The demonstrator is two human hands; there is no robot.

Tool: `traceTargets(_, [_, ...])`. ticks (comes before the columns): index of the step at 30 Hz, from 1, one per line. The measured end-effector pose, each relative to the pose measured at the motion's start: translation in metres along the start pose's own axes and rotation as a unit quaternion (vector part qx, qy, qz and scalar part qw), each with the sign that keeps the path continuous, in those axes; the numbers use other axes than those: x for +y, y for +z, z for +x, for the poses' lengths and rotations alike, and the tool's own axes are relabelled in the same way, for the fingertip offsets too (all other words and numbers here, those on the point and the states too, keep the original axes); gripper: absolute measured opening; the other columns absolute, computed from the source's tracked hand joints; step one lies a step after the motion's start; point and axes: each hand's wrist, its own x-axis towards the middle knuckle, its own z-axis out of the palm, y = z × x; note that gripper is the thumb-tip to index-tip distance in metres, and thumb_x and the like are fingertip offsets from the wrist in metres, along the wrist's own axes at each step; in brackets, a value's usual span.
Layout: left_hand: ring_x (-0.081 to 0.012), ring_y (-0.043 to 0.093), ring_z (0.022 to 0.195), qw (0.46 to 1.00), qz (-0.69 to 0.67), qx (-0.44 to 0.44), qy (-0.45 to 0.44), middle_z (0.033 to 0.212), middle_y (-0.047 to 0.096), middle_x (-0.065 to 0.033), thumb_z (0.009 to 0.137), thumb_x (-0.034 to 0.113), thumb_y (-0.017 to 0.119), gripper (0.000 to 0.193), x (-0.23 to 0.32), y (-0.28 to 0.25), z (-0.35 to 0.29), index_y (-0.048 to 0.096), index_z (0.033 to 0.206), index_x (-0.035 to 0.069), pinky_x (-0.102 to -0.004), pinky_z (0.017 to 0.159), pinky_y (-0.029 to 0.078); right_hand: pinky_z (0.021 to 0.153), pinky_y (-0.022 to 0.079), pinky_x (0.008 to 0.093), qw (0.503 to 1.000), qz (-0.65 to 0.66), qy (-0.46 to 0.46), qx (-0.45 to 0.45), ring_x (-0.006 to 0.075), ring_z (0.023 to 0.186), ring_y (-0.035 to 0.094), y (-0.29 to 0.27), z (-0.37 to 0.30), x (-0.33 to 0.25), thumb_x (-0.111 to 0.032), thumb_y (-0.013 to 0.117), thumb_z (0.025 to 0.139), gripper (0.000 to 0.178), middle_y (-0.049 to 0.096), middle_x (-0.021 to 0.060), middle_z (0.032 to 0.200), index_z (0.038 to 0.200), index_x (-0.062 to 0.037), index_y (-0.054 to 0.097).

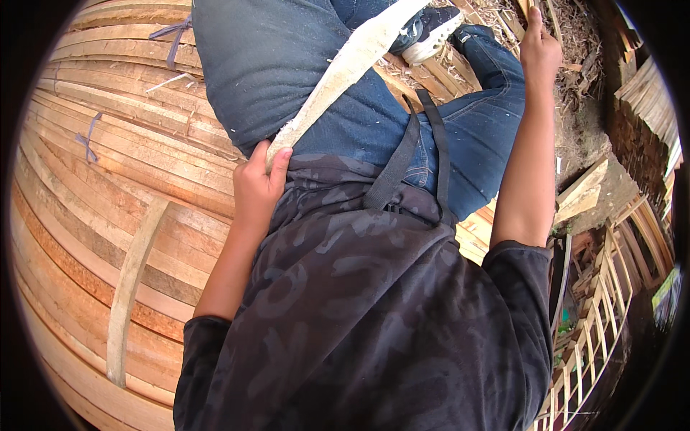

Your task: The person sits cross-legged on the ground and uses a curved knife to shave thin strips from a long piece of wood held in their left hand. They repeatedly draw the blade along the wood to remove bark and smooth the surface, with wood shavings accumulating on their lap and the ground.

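My left hand [260, 181] is closed around the lower end of a long pale wooden piece [345, 75], near my waist. The piece slants up and to the right across my jeans [273, 65], widens toward its middle, and runs out of view at the top. Far up on the right, my right hand [540, 56] is closed with the thumb pointing upward. A thin light-brown wooden stick [527, 10] shows at its thumb; most of it lies beyond the upper edge, so its kind cannot be told.
Long sawn boards [136, 151], some tied with purple strips [88, 138], lie stacked on the left with a loose slat [131, 294] across them. Wood shavings [496, 14] litter the ground around my shoe [431, 44]. A slatted wooden frame [591, 341] and offcuts [578, 197] are at right.
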Motion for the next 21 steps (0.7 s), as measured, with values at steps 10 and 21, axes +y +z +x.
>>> traceTargets(10, [-0.0323, 0.051, 0.045, 0.998, 0.057, 0.009, 0.017, 0.052, 0.047, -0.0165, 0.092, 0.032, 0.059, 0.034, -0.013, 0.001, -0.006, 0.055, 0.079, 0.001, -0.0375, 0.046, 0.038, 0.046, 0.029, 0.0246, 0.951, 0.214, 0.071, -0.212, 0.0065, 0.052, 0.037, -0.044, -0.138, -0.033, -0.042, 0.047, 0.098, 0.057, 0.042, -0.0023, 0.055, 0.057, -0.0024, 0.046])
traceTargets(21, [-0.0292, 0.049, 0.043, 0.995, 0.093, -0.006, 0.027, 0.051, 0.048, -0.0123, 0.092, 0.033, 0.058, 0.034, -0.001, -0.006, -0.012, 0.052, 0.076, 0.005, -0.0365, 0.044, 0.037, 0.063, 0.051, 0.0463, 0.947, -0.077, -0.122, -0.287, 0.0418, 0.069, 0.062, -0.065, -0.103, -0.125, -0.066, 0.052, 0.082, 0.067, 0.062, 0.0218, 0.063, 0.078, -0.0015, 0.07])
